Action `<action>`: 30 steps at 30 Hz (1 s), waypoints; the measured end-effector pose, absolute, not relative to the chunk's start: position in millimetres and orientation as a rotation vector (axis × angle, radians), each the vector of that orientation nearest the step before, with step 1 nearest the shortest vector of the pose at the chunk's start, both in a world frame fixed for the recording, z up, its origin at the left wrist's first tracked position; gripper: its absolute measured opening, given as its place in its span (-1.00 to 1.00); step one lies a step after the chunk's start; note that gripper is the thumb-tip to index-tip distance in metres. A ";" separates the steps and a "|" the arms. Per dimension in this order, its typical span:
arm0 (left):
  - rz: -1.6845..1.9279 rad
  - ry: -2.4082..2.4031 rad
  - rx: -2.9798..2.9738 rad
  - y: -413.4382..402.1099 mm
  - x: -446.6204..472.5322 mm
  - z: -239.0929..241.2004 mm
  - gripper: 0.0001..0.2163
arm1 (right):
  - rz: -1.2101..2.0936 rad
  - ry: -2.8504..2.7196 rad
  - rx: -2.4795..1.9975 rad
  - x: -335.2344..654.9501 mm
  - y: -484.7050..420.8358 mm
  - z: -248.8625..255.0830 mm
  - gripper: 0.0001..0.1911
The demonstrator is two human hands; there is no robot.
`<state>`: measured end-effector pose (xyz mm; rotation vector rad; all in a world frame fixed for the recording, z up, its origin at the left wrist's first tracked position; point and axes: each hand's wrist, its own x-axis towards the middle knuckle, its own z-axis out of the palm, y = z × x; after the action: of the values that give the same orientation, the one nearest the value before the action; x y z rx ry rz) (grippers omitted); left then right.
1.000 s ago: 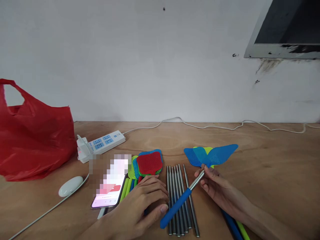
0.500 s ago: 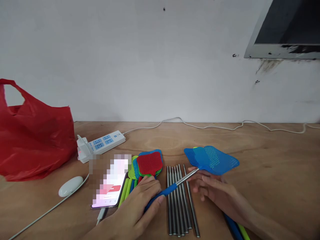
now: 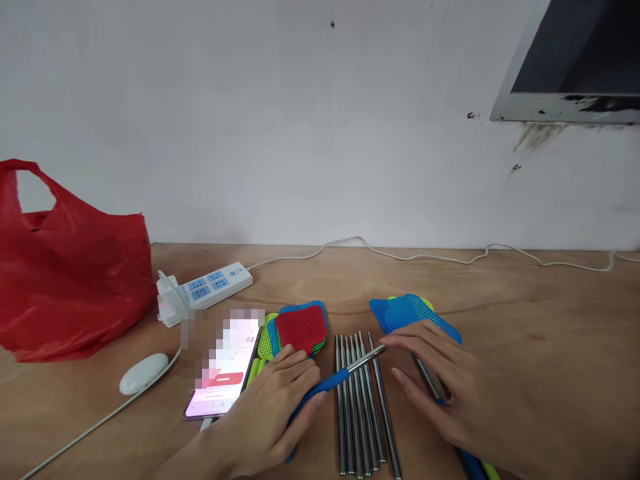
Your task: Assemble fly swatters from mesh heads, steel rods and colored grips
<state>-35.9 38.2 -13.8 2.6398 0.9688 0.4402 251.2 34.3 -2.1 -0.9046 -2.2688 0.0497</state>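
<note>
My left hand is closed round a blue fly swatter handle, whose short metal rod slants up to the right. My right hand is open, its index fingertip at the rod's tip and its thumb apart below. No swatter head shows at that tip. Between my hands lies a row of several steel rods. Beyond my left hand are stacked fly swatters with a red mesh head on top. More fly swatters with blue mesh heads lie beyond my right hand, partly covered by it.
A lit phone lies left of my left hand. Farther left are a white mouse-shaped object, a white power strip and a red plastic bag. A thin white cable runs along the wall.
The rod in my left hand shows shorter, and the blue mesh head at its end is no longer seen there. My right hand has moved from under that head to the rod's tip.
</note>
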 end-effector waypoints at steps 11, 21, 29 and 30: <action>0.292 0.903 2.669 38.0 -34.5 -8.6 -0.84 | -0.340 -2.746 -0.855 265.8 62.8 0.3 -0.86; 0.025 1.019 2.734 27.1 -16.1 0.5 -0.79 | -0.491 -2.794 -0.737 247.3 44.1 -3.0 -0.80; -0.156 1.036 2.912 28.5 -10.5 -11.3 -0.81 | -0.507 -2.795 -0.747 236.4 40.6 -18.6 -0.80; -0.162 1.038 2.919 28.6 -11.0 -13.7 -0.83 | -0.503 -2.785 -0.759 236.0 40.3 -19.3 -0.80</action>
<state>-11.0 28.6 -13.7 2.9195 1.0376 -0.1621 236.0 40.3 -19.3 -0.7595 -2.7852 -0.5034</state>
